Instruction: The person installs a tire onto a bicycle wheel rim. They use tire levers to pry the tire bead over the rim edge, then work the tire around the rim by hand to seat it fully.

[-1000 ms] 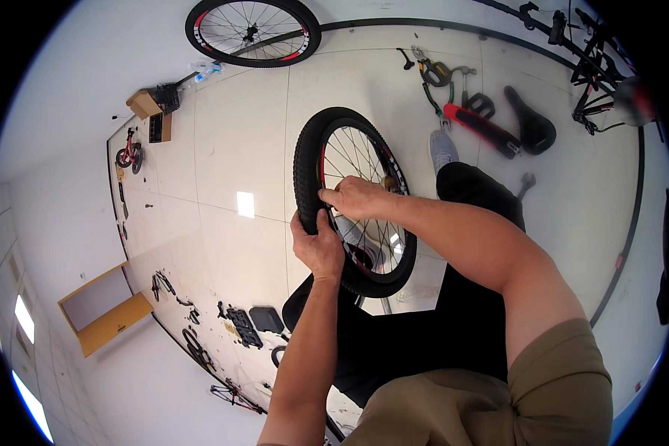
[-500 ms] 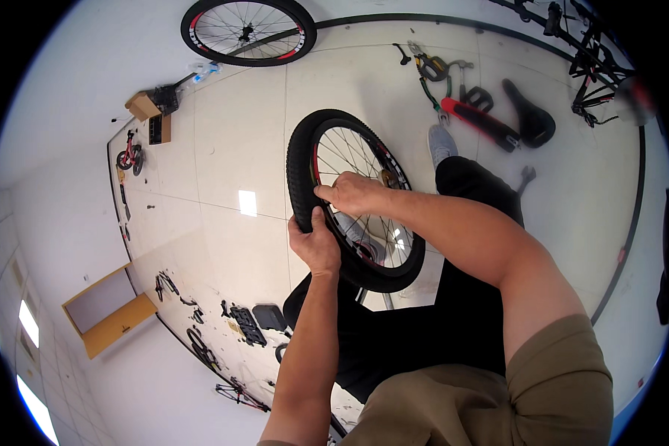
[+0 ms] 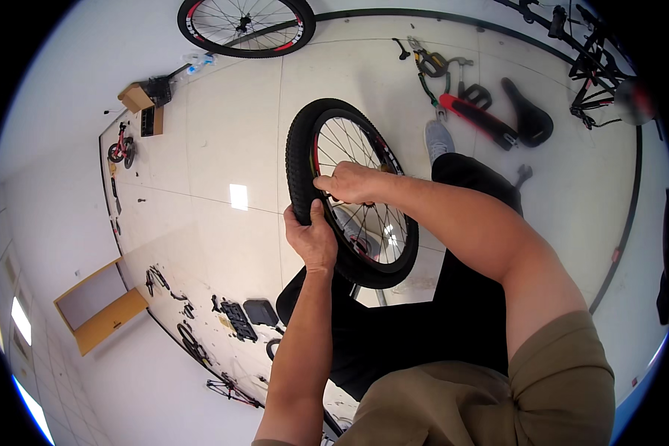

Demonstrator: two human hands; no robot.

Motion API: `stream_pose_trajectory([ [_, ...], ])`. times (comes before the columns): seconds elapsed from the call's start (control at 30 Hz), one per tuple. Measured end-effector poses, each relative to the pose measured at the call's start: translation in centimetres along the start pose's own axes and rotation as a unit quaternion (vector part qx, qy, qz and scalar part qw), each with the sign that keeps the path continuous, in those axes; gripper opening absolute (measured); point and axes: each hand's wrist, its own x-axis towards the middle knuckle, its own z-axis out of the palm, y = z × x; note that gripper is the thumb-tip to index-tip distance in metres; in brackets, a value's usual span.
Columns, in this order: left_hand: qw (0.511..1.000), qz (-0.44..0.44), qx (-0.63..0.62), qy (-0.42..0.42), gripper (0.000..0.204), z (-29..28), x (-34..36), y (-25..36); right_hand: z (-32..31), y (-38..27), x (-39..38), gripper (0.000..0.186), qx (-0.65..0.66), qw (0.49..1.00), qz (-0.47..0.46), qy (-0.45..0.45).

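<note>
A small bicycle wheel [image 3: 316,123] with a black knobby tyre, red-striped rim and thin spokes stands upright between my knees. My left hand [image 3: 310,238] grips the tyre on its near left side, thumb pressed up along the tread. My right hand [image 3: 349,182] reaches across the rim, fingers curled over the tyre's inner edge just above the left hand. Both forearms come in from below. My black trousers and a grey shoe [image 3: 438,139] lie behind the wheel.
A second, larger wheel [image 3: 245,26] lies on the white tiled floor at the top. A black saddle [image 3: 526,115], a red-and-black tool [image 3: 479,119], pliers and other small tools sit at upper right, beside a bike frame [image 3: 595,52]. A cardboard box [image 3: 135,97] is upper left.
The wheel has shifted slightly left and toward me, and both hands have moved with it, keeping their grip on the tyre.
</note>
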Motion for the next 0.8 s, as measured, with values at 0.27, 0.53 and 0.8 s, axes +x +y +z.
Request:
stream_pose_trajectory([
  [0.27,0.995,0.026,0.096,0.013,0.037,0.5,-0.2,1.5,0.1,0.3,0.7,0.052,0.058,0.998,0.04,0.006],
  [0.53,0.998,0.012,0.066,0.009,0.037,0.6,-0.2,1.8,0.1,0.4,0.8,0.055,0.018,0.999,0.028,0.039],
  [0.8,0.998,0.012,0.056,0.003,0.041,0.6,0.0,1.6,0.2,0.6,1.2,0.052,0.053,0.997,0.039,0.032],
])
